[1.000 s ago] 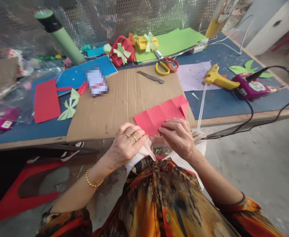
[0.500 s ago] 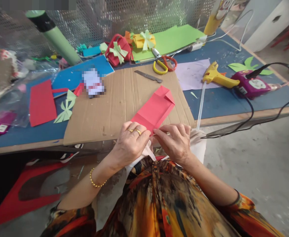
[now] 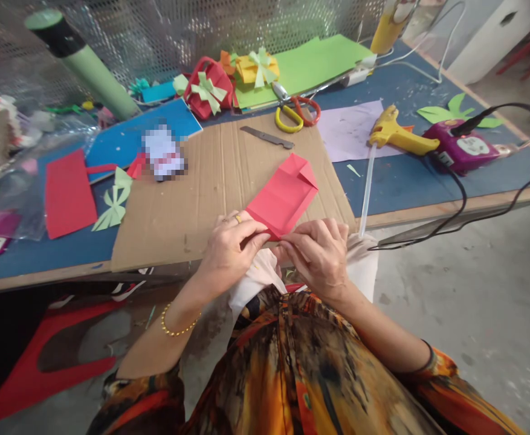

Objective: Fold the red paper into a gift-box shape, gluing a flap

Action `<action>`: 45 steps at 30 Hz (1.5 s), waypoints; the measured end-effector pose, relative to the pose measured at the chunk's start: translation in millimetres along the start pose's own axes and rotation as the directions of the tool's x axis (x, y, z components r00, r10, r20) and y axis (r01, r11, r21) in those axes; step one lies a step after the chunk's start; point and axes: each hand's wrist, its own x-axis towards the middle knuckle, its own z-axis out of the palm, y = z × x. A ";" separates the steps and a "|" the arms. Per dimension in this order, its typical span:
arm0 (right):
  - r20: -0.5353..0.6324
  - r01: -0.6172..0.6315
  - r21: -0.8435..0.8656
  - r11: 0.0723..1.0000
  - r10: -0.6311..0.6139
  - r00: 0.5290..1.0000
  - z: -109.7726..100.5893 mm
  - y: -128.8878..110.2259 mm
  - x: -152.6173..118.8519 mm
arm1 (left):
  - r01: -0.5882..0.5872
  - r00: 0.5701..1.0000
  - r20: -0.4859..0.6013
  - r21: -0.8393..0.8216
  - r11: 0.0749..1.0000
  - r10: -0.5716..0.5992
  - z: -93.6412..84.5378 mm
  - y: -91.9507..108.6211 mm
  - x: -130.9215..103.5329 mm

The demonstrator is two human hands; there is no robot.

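Observation:
A folded red paper (image 3: 281,194) lies slantwise on the brown cardboard (image 3: 192,187), its far end creased into a raised flap. My left hand (image 3: 232,249) pinches the near left corner of the paper between thumb and fingers. At the near right corner, the thumb and fingertips of my right hand (image 3: 319,252) are pressed together on the edge. The near edge of the paper sits at the cardboard's front edge, partly covered by my fingertips.
Behind the paper lie a flat metal blade (image 3: 267,138) and scissors (image 3: 289,119). To the right is a yellow glue gun (image 3: 398,136) beside a purple box (image 3: 462,150) with a black cable. A red paper piece (image 3: 69,196) and a green bottle (image 3: 87,66) are on the left.
My left hand has shifted left from over the near edge to the corner, uncovering more of the paper. The near edge looks folded up. My right hand stays at its corner.

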 end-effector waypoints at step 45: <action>0.145 -0.071 -0.066 0.995 0.080 0.986 0.8 1.6 15.7 | 0.243 0.961 0.126 0.044 0.969 -0.246 0.6 9.3 15.8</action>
